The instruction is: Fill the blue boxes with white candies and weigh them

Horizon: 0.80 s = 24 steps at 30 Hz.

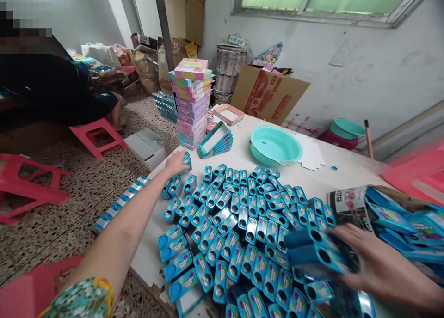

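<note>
Small blue rectangular boxes with round dark openings [220,276] are crowding the white table [240,147] in the head view. The left hand [176,162] is gripping one box [188,160] near the table's left edge; the blurred right hand [364,255] is gripping at least two others over the cluster's right side. They are probably weighing little, feeling stiff, smooth and dentable; opposite long sides are likely offering the safest hold.

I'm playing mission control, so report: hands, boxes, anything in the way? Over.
Left hand: closed on a small blue box. Right hand: gripping several blurred blue boxes. Between them: crowded blue boxes on the table.
</note>
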Each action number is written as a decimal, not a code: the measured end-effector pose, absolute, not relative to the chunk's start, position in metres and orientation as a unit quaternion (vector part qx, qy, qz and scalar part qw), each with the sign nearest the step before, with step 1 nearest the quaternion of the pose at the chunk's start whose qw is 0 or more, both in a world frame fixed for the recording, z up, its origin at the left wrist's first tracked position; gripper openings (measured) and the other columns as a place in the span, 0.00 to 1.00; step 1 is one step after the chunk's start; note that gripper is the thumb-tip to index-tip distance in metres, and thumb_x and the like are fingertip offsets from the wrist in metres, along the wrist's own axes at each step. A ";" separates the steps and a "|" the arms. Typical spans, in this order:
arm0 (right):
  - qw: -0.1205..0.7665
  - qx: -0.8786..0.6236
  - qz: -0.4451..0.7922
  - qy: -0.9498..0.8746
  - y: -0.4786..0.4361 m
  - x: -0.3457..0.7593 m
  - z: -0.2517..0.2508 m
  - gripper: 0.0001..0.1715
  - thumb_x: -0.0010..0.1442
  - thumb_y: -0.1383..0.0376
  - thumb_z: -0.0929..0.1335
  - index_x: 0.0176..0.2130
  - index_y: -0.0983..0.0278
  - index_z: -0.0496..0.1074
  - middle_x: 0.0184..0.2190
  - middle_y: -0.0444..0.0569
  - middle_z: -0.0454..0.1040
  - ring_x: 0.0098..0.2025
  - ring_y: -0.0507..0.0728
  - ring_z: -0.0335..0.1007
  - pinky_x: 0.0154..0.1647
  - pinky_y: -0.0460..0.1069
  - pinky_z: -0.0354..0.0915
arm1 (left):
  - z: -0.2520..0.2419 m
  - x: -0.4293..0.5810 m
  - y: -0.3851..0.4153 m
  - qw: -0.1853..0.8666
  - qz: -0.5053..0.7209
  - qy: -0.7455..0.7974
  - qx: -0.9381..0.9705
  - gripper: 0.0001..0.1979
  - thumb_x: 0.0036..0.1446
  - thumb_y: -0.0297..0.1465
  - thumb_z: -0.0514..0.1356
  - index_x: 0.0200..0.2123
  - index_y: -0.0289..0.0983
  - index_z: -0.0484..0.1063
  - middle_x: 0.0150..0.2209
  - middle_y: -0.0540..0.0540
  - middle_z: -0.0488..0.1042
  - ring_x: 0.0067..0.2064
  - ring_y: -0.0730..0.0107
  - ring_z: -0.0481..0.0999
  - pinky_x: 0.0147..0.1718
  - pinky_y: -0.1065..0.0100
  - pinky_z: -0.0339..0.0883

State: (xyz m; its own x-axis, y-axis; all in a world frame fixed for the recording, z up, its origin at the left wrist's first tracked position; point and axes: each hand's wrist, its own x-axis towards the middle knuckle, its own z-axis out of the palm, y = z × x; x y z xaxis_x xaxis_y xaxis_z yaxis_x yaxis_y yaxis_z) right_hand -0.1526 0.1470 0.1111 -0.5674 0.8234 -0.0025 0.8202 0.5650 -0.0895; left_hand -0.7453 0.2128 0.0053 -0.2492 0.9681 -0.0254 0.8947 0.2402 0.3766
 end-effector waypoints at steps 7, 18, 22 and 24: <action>0.149 -0.474 0.044 -0.867 0.229 -0.410 0.117 0.31 0.41 0.44 0.70 0.38 0.63 0.71 0.32 0.53 0.73 0.37 0.64 0.67 0.33 0.53 0.60 | -0.025 -0.762 0.187 0.186 0.129 0.748 0.624 0.38 0.49 0.50 0.59 0.60 0.39 0.58 0.58 0.37 0.64 0.58 0.51 0.62 0.53 0.57 0.56; 0.014 -0.535 0.099 -0.839 0.277 -0.613 0.031 0.33 0.43 0.52 0.73 0.44 0.68 0.71 0.43 0.62 0.73 0.51 0.68 0.62 0.50 0.59 0.54 | 0.009 -0.773 0.066 0.173 0.356 0.784 0.478 0.28 0.55 0.48 0.53 0.52 0.35 0.67 0.50 0.39 0.71 0.45 0.60 0.74 0.43 0.63 0.67; -0.016 -0.518 0.123 -0.846 0.268 -0.610 0.010 0.37 0.43 0.51 0.73 0.48 0.70 0.70 0.47 0.64 0.71 0.55 0.70 0.59 0.54 0.64 0.51 | 0.023 -0.777 0.040 0.190 0.359 0.809 0.425 0.28 0.54 0.49 0.53 0.50 0.36 0.69 0.42 0.42 0.76 0.40 0.62 0.75 0.41 0.64 0.68; -0.011 -0.519 0.125 -0.846 0.261 -0.598 0.012 0.41 0.46 0.47 0.71 0.52 0.69 0.66 0.53 0.63 0.67 0.59 0.70 0.54 0.57 0.65 0.47 | 0.028 -0.771 0.039 0.176 0.351 0.820 0.417 0.27 0.53 0.49 0.53 0.49 0.37 0.70 0.42 0.43 0.76 0.39 0.61 0.76 0.42 0.63 0.69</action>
